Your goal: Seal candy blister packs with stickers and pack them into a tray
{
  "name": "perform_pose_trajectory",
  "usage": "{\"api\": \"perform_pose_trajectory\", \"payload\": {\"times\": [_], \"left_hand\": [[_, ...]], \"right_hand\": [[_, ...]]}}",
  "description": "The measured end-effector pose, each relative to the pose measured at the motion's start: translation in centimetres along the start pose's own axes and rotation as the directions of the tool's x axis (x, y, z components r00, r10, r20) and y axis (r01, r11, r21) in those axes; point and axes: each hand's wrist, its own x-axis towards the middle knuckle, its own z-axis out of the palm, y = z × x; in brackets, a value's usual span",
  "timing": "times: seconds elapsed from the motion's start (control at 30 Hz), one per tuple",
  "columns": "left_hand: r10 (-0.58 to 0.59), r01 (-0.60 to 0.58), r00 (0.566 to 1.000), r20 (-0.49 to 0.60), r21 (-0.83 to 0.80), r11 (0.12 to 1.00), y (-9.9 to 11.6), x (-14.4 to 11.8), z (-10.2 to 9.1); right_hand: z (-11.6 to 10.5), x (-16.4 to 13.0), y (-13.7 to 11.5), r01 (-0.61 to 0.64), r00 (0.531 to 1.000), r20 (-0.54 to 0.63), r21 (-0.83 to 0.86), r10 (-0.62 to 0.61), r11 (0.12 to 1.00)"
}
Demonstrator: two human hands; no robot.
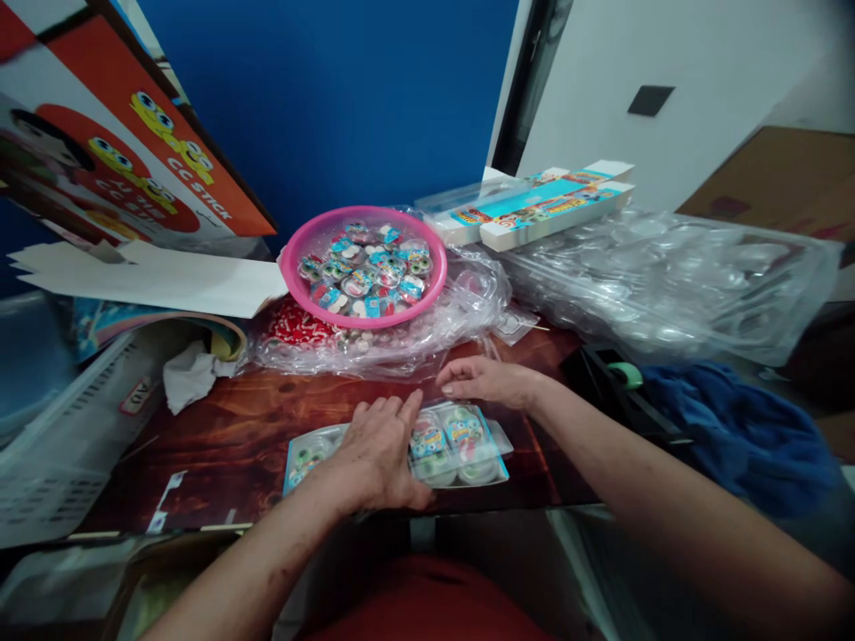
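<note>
A shallow display box (498, 472) lies near the table's front edge, filled with clear round candy packs that show green eyeball shapes and blue printed labels. My left hand (380, 450) spans the middle of this box, thumb along the near side and fingers over the far side, gripping it. A clear plastic piece (500, 438) covers part of the box's right end and sticks out past it. Just beyond the box, my right hand (491, 381) hovers with fingers slightly bent and nothing visible in them.
A pink basin (441, 276) of wrapped candies (361, 283) stands on clear plastic bags at the back. Printed boxes (554, 214) rest on bagged clear plastic shells (634, 276) at right. A tape dispenser (621, 392), blue cloth (741, 436) and white basket (73, 445) flank the table.
</note>
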Motion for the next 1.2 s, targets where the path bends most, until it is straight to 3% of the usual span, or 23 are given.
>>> {"api": "perform_pose_trajectory", "payload": {"times": [0.13, 0.3, 0.57, 0.73, 0.83, 0.97, 1.2], "left_hand": [[0.054, -0.053, 0.997, -0.054, 0.022, 0.998, -0.1, 0.2, 0.2], [0.116, -0.113, 0.986, -0.123, 0.025, 0.993, -0.5, 0.3, 0.4], [0.121, -0.119, 0.99, -0.076, 0.035, 0.992, -0.4, -0.2, -0.3], [0.129, -0.123, 0.989, -0.076, 0.084, 0.989, -0.4, -0.7, -0.2], [0.143, -0.134, 0.984, -0.106, 0.092, 0.987, -0.4, -1.0, 0.0], [0.133, -0.126, 0.989, -0.061, 0.101, 0.987, -0.2, -1.0, -0.1], [0.116, -0.106, 0.992, -0.055, 0.154, 0.982, 0.8, -1.0, -0.3]], "right_hand": [[-0.8, -1.1, 0.3, -0.017, 0.999, 0.027, -0.021, 0.018, 1.0], [-0.5, -1.1, 0.9, -0.08, 0.993, -0.086, 0.057, 0.085, 0.995], [1.2, -0.8, 0.5, -0.154, 0.965, -0.217, -0.011, 0.148, 0.988], [2.2, -2.9, 0.6, -0.225, 0.943, -0.262, -0.055, 0.204, 0.973], [2.9, -4.7, 0.7, -0.27, 0.926, -0.257, 0.062, 0.277, 0.961], [4.0, -6.4, 0.5, -0.267, 0.903, -0.282, 0.226, 0.325, 0.937], [5.2, -8.0, 0.7, -0.177, 0.926, -0.27, 0.304, 0.263, 0.936]]}}
